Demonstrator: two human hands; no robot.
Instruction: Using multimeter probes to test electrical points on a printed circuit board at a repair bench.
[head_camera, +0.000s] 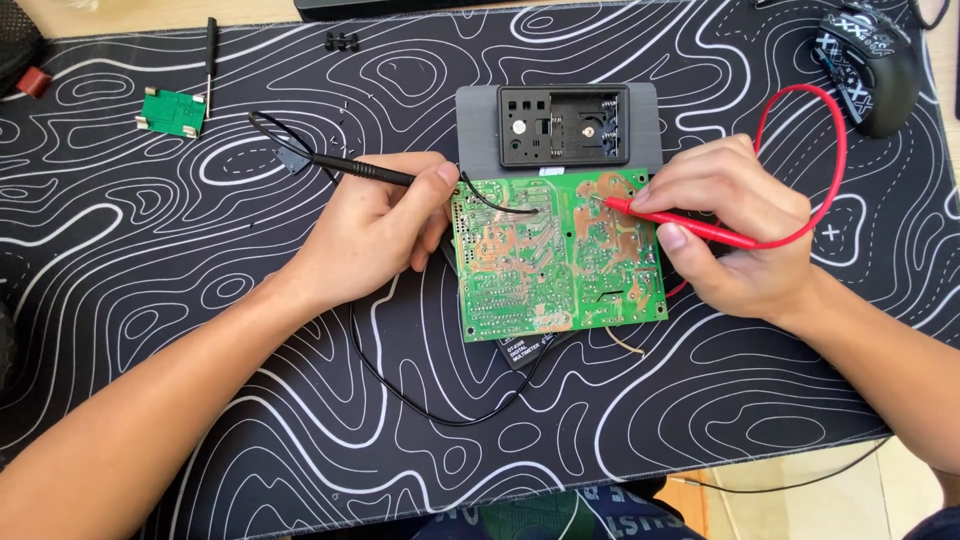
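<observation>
Black contour-patterned mat (200, 330): hands pinch black probe (365, 170) and red probe (690, 228) on green circuit board (555, 255).

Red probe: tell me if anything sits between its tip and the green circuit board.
Nothing visible does. The right hand holds the red probe with its tip on the upper right of the green circuit board. The left hand holds the black probe at the board's left edge.

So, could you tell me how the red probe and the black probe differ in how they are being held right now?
The red probe is in the right hand, its tip touching the large green circuit board near the upper right. The black probe is in the left hand, lying nearly flat, its tip hidden behind the thumb at the board's left edge. The red lead loops upward; the black lead trails down over the mat. Both are slim, pen-shaped and pinched between fingers.
</observation>
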